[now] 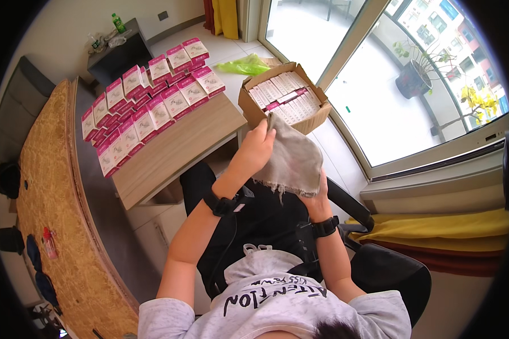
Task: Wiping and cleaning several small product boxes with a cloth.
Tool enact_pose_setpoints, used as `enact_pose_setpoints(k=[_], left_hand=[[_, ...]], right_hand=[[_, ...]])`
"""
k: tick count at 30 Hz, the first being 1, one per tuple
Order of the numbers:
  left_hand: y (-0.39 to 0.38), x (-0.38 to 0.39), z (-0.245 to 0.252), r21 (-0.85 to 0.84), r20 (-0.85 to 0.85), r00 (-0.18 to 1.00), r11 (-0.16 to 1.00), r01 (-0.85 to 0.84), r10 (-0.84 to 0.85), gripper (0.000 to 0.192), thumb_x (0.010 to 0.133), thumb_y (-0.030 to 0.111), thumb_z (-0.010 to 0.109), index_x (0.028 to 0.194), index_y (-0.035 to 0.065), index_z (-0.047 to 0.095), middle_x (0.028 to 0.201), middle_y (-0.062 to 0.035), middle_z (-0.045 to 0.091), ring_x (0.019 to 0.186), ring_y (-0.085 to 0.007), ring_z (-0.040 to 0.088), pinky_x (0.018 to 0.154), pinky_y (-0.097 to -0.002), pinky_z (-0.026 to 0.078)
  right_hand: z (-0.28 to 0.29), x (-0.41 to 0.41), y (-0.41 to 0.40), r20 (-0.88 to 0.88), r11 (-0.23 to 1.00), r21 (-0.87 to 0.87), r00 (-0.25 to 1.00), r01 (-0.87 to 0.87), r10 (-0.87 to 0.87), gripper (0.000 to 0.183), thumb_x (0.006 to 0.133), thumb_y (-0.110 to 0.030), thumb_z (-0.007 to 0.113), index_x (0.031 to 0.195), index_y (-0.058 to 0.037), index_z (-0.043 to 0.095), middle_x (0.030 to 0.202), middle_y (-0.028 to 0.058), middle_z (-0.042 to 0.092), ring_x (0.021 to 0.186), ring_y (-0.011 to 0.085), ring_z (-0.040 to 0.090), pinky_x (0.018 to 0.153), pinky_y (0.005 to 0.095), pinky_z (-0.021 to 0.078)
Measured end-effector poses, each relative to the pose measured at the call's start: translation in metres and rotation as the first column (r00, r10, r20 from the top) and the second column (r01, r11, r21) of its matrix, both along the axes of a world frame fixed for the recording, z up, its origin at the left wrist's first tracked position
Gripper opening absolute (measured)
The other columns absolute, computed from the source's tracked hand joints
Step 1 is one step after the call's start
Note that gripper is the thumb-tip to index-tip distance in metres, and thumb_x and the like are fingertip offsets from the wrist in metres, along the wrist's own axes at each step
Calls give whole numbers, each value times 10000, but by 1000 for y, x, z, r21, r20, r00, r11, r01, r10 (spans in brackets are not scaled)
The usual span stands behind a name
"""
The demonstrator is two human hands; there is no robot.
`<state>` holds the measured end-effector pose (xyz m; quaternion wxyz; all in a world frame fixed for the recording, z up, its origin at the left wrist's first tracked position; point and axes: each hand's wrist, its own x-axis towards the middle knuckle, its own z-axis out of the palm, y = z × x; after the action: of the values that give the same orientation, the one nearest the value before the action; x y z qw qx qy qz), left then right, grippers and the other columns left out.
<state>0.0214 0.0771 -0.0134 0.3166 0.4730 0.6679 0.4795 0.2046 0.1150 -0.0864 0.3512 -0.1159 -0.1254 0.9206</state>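
A grey-beige cloth [290, 156] with a frayed lower edge hangs between my hands above my lap. My left hand [258, 144] pinches its upper left corner between thumb and fingers. My right hand [318, 195] is at the cloth's lower right edge, partly hidden by it, and grips it there. Just beyond the cloth stands an open cardboard box [309, 126], packed with rows of small white-and-pink boxes [280, 89]. To the left, many pink-and-white cartons [174, 101] stand in stacked rows on a wood-grain desk.
The wood-grain desk [186, 146] ends beside my left forearm. A green plastic bag [244, 65] lies on the floor behind the cardboard box. A chair armrest [352, 207] is beside my right wrist. Sliding glass doors [356, 80] stand at the right.
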Motion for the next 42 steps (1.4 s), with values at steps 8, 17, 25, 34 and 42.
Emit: enact_pose_setpoints(k=[8,17,25,34,42], left_hand=[[4,9,5,-112,-398,914,985,-129,75,316,867,275,405,893,-37,443,779,-275,550,769,-430,522,661,-471,428],[-5,46,20,404,-358,917,857,320,-174,392,859,326,457,1065,-5,502,750,-75,562,701,-157,563,457,-217,444],[0,28,22,-101,228,891,901,422,-392,223,856,179,473,959,-1,555,864,-59,574,734,-104,549,625,-224,440],[128,-60,-74,-191,633,774,972,133,18,225,866,218,431,961,34,518,971,-78,563,829,-159,568,728,-261,450],[268,-96,-199,-424,441,892,900,105,103,222,839,191,460,914,0,547,806,-69,567,762,-153,568,701,-250,452]], right_hand=[[48,-21,-2,423,1000,22,906,-14,3,449,885,-359,391,1196,-36,391,1110,85,508,981,173,516,801,292,452],[50,-18,7,216,996,59,975,-69,55,618,840,-561,286,1165,-48,397,1025,153,540,828,237,585,617,334,521],[55,4,49,222,995,64,972,70,-83,526,865,-327,389,1239,29,287,1136,232,461,921,340,544,810,428,465],[28,48,155,398,971,115,886,210,-239,493,840,-190,457,1232,40,268,1133,232,449,1029,293,490,849,441,451],[0,50,168,580,980,-57,806,189,-121,440,847,-186,442,1192,67,336,1077,218,506,851,336,581,697,386,511]])
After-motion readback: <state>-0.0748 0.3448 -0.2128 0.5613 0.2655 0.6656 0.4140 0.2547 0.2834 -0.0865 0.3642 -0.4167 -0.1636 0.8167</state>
